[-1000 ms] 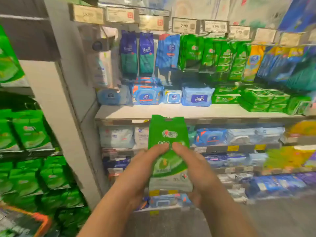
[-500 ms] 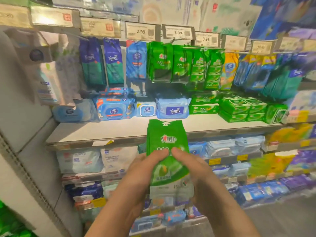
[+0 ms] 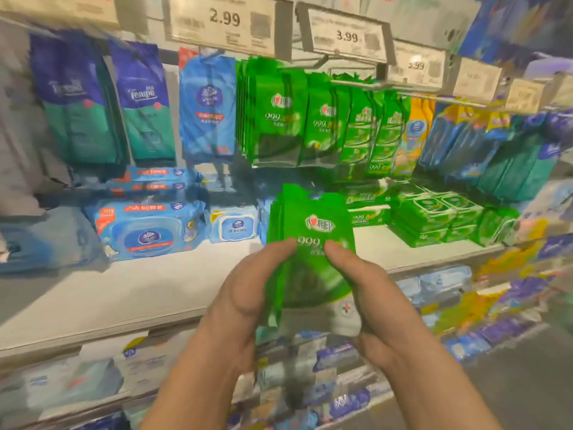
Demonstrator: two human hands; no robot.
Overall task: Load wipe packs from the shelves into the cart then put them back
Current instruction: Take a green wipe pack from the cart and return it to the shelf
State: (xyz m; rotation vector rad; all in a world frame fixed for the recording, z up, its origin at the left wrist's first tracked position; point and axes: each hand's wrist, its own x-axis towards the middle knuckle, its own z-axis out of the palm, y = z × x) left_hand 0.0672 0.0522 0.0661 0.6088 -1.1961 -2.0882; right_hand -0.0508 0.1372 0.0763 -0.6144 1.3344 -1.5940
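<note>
Green wipe packs (image 3: 313,240), stacked upright, white base, gripped between left hand (image 3: 245,293) and right hand (image 3: 372,293).

upright green wipe packs (image 3: 313,231) before shelf (image 3: 124,293)

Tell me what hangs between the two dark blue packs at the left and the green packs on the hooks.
One light blue hanging pack hangs there, between the dark blue packs and the green hanging packs, as the head view shows.
</note>
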